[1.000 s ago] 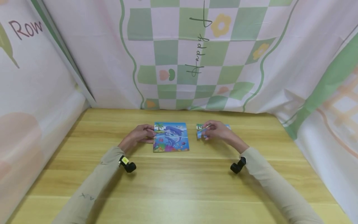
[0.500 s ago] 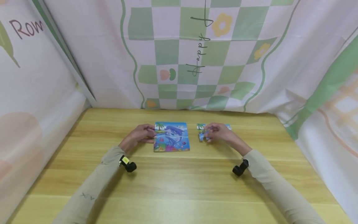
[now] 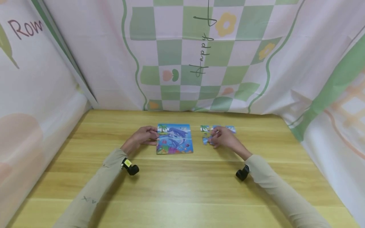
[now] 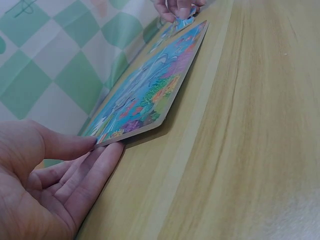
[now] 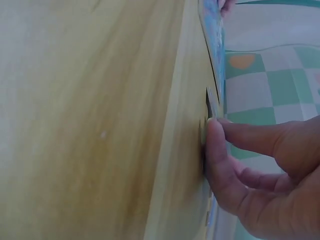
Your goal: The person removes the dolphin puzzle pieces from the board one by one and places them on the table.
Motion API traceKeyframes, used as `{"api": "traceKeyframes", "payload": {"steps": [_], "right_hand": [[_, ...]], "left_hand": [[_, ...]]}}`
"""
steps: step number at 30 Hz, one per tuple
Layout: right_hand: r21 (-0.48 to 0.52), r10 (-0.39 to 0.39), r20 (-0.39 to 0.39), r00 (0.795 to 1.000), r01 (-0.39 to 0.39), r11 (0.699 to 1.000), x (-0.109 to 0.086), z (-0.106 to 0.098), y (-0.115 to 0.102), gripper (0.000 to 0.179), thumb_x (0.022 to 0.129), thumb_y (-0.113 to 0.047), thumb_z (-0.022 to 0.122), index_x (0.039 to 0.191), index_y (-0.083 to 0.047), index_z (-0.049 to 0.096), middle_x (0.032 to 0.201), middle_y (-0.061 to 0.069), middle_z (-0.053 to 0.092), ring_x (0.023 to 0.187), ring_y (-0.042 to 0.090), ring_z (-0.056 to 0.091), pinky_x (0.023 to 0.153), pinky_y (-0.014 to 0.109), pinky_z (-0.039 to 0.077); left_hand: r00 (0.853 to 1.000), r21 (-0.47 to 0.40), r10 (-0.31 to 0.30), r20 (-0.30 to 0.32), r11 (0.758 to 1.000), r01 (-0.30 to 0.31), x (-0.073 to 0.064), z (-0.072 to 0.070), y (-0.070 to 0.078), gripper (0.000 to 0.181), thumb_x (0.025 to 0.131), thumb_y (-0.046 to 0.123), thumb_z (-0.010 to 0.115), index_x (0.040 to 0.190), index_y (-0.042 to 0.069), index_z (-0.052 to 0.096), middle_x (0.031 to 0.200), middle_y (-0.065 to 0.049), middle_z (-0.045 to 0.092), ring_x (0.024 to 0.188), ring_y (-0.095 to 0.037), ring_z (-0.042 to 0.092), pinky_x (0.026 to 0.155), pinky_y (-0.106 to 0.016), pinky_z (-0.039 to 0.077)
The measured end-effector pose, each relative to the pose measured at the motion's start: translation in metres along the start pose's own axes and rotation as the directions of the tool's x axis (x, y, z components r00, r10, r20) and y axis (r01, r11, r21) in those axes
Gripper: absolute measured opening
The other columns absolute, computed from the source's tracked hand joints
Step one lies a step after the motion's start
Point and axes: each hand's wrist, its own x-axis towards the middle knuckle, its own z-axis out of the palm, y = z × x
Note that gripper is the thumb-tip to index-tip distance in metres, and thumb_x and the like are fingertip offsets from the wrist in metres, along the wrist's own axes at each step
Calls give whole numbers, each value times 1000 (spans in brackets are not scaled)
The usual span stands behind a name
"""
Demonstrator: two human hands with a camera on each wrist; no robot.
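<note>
A dolphin jigsaw puzzle board lies left of centre, bearing a sea scene with a palm tree. My left hand pinches its left edge; in the left wrist view the thumb is on top and fingers are under the rim, with that corner slightly raised off the wood. To the right, my right hand pinches a blue puzzle piece between thumb and fingers. In the right wrist view this puzzle piece is tilted, just above the table. The hand partly hides the pieces beneath it.
Beyond the right hand lie more loose pieces, among them a palm tree piece and a blue piece. A wooden table carries everything. Checked cloth hangs behind its far edge.
My right hand has shifted slightly rightward and toward me with the piece, uncovering more of the loose pieces behind it. The left hand and the board stay in place.
</note>
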Motion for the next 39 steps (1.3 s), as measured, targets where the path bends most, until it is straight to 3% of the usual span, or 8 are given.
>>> {"api": "traceKeyframes", "payload": {"steps": [6,11,17,25,39], "right_hand": [[-101,-1,-31,1000,-3,995,0,2,1,22,95,-12,77,100,4,62,81,11,68,64,18,67,59,28,65],[-188,-13,-38,999,6,982,0,2,2,23,96,-18,77,93,-1,62,72,4,62,59,15,59,52,20,52],[-232,-19,-31,999,11,973,-1,0,3,25,97,-22,77,92,-3,61,73,3,61,57,15,56,51,22,50],[-242,-77,5,997,76,967,4,2,2,21,98,-20,75,96,-3,63,78,3,62,60,13,55,51,21,50],[-234,-74,8,997,74,969,1,-1,3,20,98,-16,74,101,1,63,87,10,66,66,17,59,54,22,55]], "left_hand": [[1000,2,0,3,1000,0,0,1,-1,50,104,-1,58,150,-8,41,121,-16,60,96,-19,68,88,-29,67],[1000,11,6,8,1000,-6,1,2,0,49,104,0,58,149,-8,42,121,-16,60,99,-20,67,89,-30,67],[1000,13,5,12,1000,-5,3,1,0,49,104,-1,58,149,-8,42,122,-16,60,102,-21,66,90,-30,67],[1000,19,-1,4,1000,1,-1,-4,0,48,105,0,57,149,-9,41,123,-17,60,98,-19,68,89,-29,67],[1000,14,7,10,1000,-7,0,-1,0,50,104,2,59,150,-9,41,125,-18,60,107,-24,66,91,-30,66]]}}
